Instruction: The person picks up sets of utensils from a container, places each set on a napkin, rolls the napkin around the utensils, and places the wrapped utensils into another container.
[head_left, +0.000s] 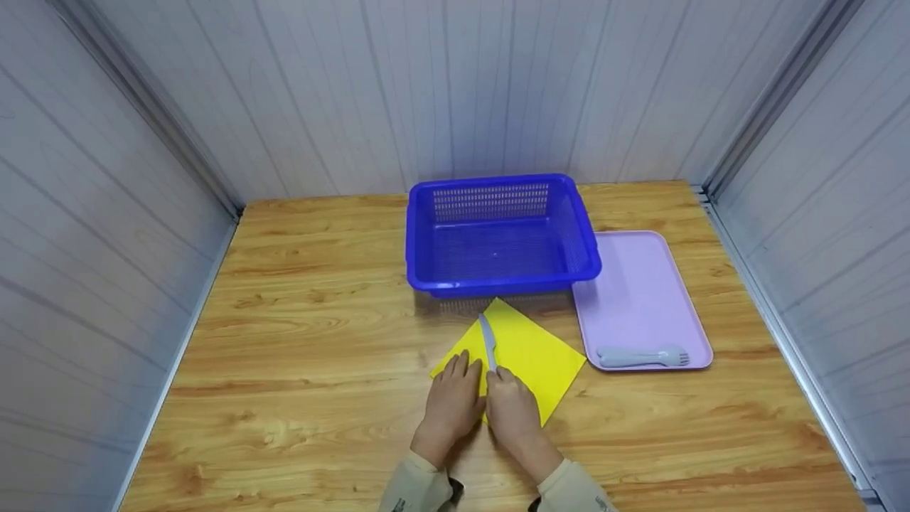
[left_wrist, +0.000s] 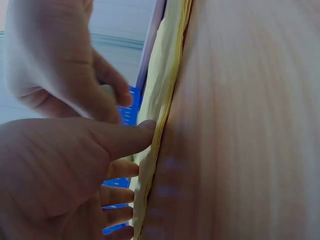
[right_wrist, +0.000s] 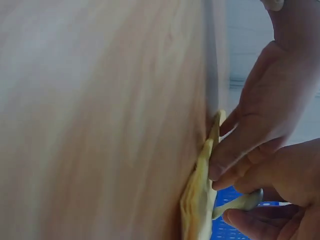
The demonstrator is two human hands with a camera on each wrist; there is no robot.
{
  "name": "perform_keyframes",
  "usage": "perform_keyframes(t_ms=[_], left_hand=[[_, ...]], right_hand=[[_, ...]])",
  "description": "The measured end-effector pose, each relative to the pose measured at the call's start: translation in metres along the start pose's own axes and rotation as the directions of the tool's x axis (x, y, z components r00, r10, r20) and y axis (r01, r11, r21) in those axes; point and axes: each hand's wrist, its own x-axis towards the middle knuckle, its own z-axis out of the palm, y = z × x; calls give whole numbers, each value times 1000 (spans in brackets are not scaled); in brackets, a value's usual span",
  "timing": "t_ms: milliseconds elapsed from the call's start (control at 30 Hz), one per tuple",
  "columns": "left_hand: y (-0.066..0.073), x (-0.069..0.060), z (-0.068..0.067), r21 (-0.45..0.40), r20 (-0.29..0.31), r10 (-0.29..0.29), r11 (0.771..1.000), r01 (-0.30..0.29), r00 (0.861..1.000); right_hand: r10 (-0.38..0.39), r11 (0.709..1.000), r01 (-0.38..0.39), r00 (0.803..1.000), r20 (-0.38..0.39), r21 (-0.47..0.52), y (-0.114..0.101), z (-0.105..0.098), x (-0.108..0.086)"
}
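Observation:
A folded yellow cloth (head_left: pixel 544 355) lies on the table, turned with one corner toward the basket. My right hand (head_left: pixel 513 409) grips the handle of a light grey knife (head_left: pixel 489 340), whose blade points away over the cloth. Just left of it, my left hand (head_left: pixel 453 398) rests on the cloth's left part with its fingers extended. In the left wrist view, the left thumb touches the layered edge of the cloth (left_wrist: pixel 162 100). The right wrist view shows the knife's handle (right_wrist: pixel 245 201) between the right hand's thumb and fingers.
Behind the cloth stands a blue basket (head_left: pixel 498 249) with nothing visible inside. A lilac tray (head_left: pixel 640 299) lies to the right, partly behind the basket's corner, with a light grey fork (head_left: pixel 672 355) and another handle-like utensil along its near edge. Panelled walls enclose the wooden table (head_left: pixel 306 355).

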Motion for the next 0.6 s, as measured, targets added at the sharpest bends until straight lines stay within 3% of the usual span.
perform_keyframes(t_ms=[300,600], left_hand=[[-2,1,-4,-19,-14,13,1000,-13,1000],[-4,7,-14,-26,84,7,1000,-5,996]], right_hand=[[82,996,-83,996,23,41,2,6,-5],[125,992,-126,989,73,8,2,8,-5]])
